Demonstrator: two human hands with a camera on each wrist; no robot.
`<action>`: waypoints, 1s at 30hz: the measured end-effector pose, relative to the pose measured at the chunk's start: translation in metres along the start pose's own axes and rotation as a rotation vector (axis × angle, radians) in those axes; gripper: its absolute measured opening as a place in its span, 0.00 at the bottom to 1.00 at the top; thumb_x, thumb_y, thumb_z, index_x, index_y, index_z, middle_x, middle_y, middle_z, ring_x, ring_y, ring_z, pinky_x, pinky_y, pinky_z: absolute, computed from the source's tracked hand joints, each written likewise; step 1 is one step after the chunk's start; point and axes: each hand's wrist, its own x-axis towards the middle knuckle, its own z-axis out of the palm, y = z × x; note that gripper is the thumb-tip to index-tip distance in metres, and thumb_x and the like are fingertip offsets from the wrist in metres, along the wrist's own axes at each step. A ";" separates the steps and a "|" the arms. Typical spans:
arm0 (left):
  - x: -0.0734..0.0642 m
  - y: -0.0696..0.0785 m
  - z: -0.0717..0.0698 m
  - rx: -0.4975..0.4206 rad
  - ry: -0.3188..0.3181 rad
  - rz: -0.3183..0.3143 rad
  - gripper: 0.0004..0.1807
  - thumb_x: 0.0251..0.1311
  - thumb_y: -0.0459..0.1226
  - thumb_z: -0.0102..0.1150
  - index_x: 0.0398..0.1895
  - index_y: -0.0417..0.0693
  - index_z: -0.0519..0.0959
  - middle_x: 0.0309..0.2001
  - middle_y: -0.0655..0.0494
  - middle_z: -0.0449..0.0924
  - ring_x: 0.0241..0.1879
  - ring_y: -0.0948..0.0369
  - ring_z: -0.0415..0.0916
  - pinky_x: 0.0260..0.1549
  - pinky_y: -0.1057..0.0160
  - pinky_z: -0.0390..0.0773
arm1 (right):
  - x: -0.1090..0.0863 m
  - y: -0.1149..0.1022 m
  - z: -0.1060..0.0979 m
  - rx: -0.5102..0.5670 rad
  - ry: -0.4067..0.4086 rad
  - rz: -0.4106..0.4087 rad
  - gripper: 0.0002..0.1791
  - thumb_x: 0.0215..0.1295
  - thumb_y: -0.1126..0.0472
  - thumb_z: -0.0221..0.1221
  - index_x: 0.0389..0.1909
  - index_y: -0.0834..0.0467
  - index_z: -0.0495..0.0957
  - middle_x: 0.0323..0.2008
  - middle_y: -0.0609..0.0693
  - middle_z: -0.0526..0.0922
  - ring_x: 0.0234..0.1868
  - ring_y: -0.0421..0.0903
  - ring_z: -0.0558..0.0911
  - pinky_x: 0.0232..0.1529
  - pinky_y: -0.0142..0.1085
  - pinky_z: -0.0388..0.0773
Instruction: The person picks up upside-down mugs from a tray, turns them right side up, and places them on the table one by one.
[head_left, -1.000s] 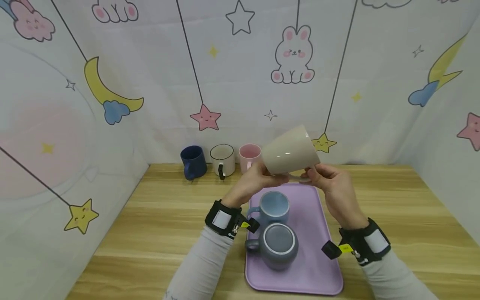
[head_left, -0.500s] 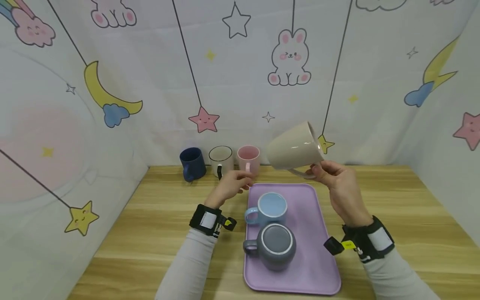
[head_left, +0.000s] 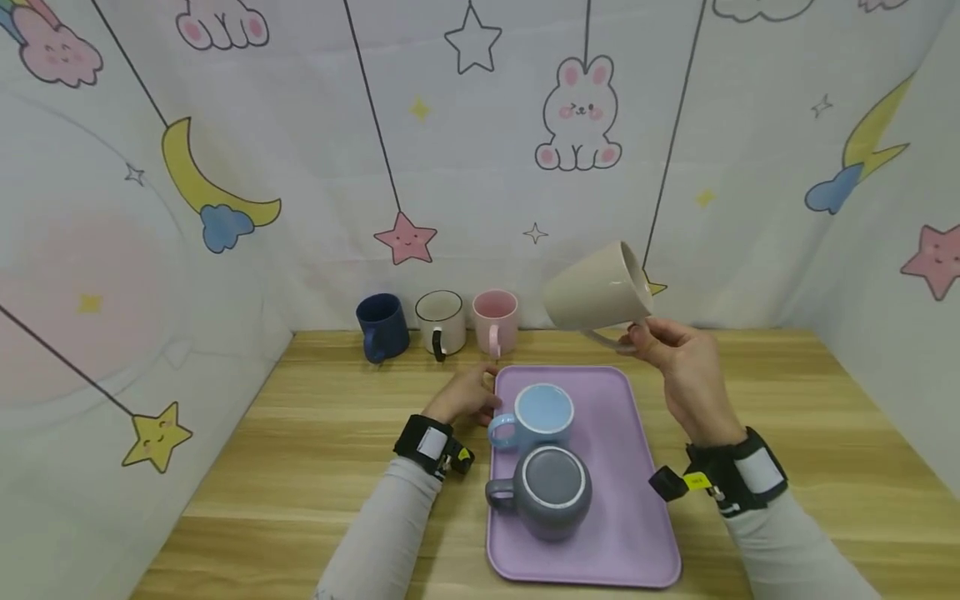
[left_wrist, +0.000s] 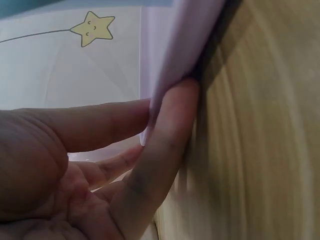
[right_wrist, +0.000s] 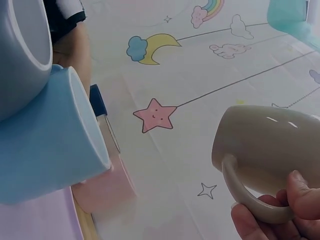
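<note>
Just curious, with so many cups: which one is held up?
The plain cream cup, tilted in the right hand; the others rest on the table or tray.

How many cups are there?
6: a dark blue cup, white cup and pink cup at the back; a light blue cup and gray cup upside down on the tray; a cream cup in the right hand.

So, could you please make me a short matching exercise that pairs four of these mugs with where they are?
1. Beige mug
2. Grey mug
3. Pink mug
4. Navy mug

A. Upright, right of the white mug
B. Held tilted by the right hand
C. Upright, left of the white mug
D. Upside down on the tray

Pairs: 1-B, 2-D, 3-A, 4-C.
</note>
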 end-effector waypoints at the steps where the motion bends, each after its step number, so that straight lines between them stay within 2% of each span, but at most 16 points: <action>1: 0.000 0.001 0.000 0.001 0.001 0.001 0.30 0.56 0.24 0.59 0.63 0.39 0.65 0.28 0.42 0.78 0.21 0.57 0.78 0.19 0.64 0.84 | 0.001 0.002 -0.001 0.004 0.010 -0.002 0.17 0.63 0.65 0.61 0.47 0.75 0.77 0.31 0.50 0.86 0.37 0.47 0.84 0.45 0.32 0.83; 4: -0.001 0.002 0.000 0.004 -0.002 0.007 0.30 0.56 0.23 0.59 0.63 0.38 0.64 0.29 0.42 0.78 0.20 0.58 0.77 0.18 0.64 0.83 | 0.005 0.010 -0.004 -0.001 0.039 0.000 0.17 0.62 0.66 0.62 0.46 0.76 0.77 0.31 0.51 0.86 0.36 0.46 0.84 0.43 0.32 0.84; 9: 0.001 0.003 0.001 0.000 -0.002 0.017 0.31 0.56 0.23 0.59 0.63 0.38 0.63 0.29 0.41 0.78 0.20 0.58 0.77 0.18 0.64 0.83 | 0.019 0.024 -0.007 -0.114 0.064 0.026 0.20 0.61 0.64 0.63 0.47 0.76 0.76 0.32 0.52 0.84 0.35 0.45 0.84 0.39 0.32 0.85; 16: 0.001 -0.001 0.001 -0.011 0.018 0.006 0.30 0.56 0.24 0.60 0.62 0.38 0.64 0.29 0.43 0.77 0.21 0.58 0.77 0.18 0.64 0.83 | 0.043 0.042 -0.005 -0.261 0.041 0.098 0.18 0.62 0.65 0.63 0.46 0.77 0.77 0.32 0.55 0.83 0.33 0.47 0.85 0.38 0.36 0.86; 20: 0.002 -0.003 -0.001 -0.030 0.009 0.006 0.29 0.56 0.24 0.60 0.62 0.38 0.64 0.29 0.43 0.78 0.22 0.57 0.78 0.18 0.64 0.84 | 0.052 0.051 -0.004 -0.358 0.028 0.131 0.16 0.62 0.66 0.63 0.44 0.75 0.79 0.33 0.59 0.83 0.33 0.49 0.85 0.35 0.33 0.86; 24: 0.002 -0.003 -0.003 -0.044 0.013 0.014 0.29 0.56 0.24 0.60 0.62 0.38 0.65 0.30 0.42 0.78 0.22 0.56 0.78 0.19 0.63 0.84 | 0.061 0.059 -0.001 -0.393 0.019 0.187 0.15 0.62 0.67 0.62 0.45 0.75 0.78 0.37 0.65 0.80 0.36 0.53 0.84 0.33 0.32 0.86; 27: 0.001 -0.002 -0.003 -0.056 0.010 0.018 0.29 0.56 0.23 0.60 0.61 0.38 0.65 0.29 0.42 0.78 0.21 0.57 0.77 0.19 0.63 0.84 | 0.066 0.066 0.001 -0.419 0.033 0.241 0.15 0.61 0.68 0.62 0.45 0.74 0.78 0.38 0.65 0.80 0.38 0.54 0.83 0.36 0.36 0.86; 30: 0.000 -0.003 -0.001 -0.061 0.002 0.022 0.29 0.56 0.23 0.60 0.61 0.38 0.65 0.28 0.42 0.77 0.21 0.57 0.77 0.18 0.63 0.83 | 0.069 0.074 0.004 -0.489 0.037 0.260 0.15 0.60 0.68 0.63 0.45 0.74 0.78 0.38 0.65 0.82 0.38 0.57 0.84 0.40 0.43 0.86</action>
